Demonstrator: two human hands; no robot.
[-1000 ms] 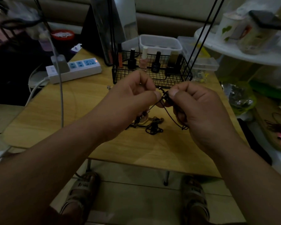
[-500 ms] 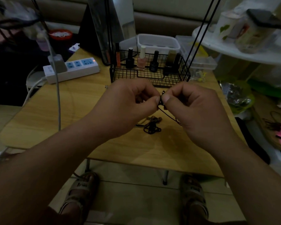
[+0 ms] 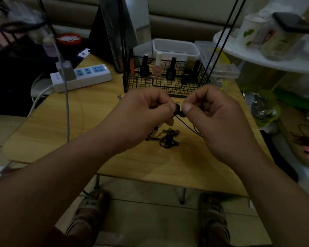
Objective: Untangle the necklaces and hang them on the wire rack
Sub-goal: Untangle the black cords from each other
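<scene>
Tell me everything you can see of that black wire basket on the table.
The black wire basket is a shallow, open-topped rectangle of thin, metal-looking mesh, standing level on the far part of the wooden table. Upright in it are dark nail polish bottles, a pink bottle with a white cap and an orange tube at its left end. Thin black rods rise by its right side. The left hand and right hand, pinching a necklace cord, are in front of it.

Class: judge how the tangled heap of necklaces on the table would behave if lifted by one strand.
Probably floppy: the heap lies in loose loops, and the cord pinched by left hand and right hand sags. Likely light: the strands look thin. It may rise as one clump, since strands cross.
</scene>
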